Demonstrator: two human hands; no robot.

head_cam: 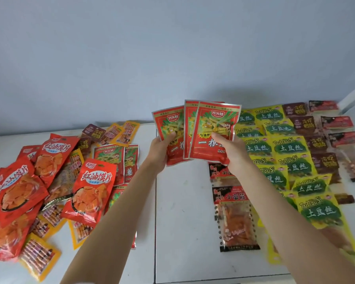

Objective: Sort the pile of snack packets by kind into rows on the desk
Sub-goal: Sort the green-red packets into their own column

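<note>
Snack packets, three red ones with silver edges [212, 130], are fanned out in mid-air above the middle of the desk [182, 222], and both hands have them. Left hand [159, 152] grips the leftmost packet, thumb curled over its front and fingers behind. Right hand [232, 152] pinches the front packet low down, thumb pressed on its face, fingers wrapped behind. The three overlap like a hand of cards, upright and facing the camera, with the plain wall [172, 48] behind them.

Out to the right, the sorted rows! Just beneath the right forearm lies a short column of black-and-red packets with clear windows [237, 218]. Beside that, yellow-and-green packets [291, 148] run in overlapping columns from the far edge toward the near edge. Further right, a column of dark brown packets [318, 144], and beyond them small dark red packets [338, 121] near the right edge.

Over on the left, the unsorted pile [49, 191]: big orange-red bags [92, 189] lie jumbled on top of small yellow packets [37, 257], with more of the red silver-edged kind [115, 156] and some brown ones mixed in.
</note>
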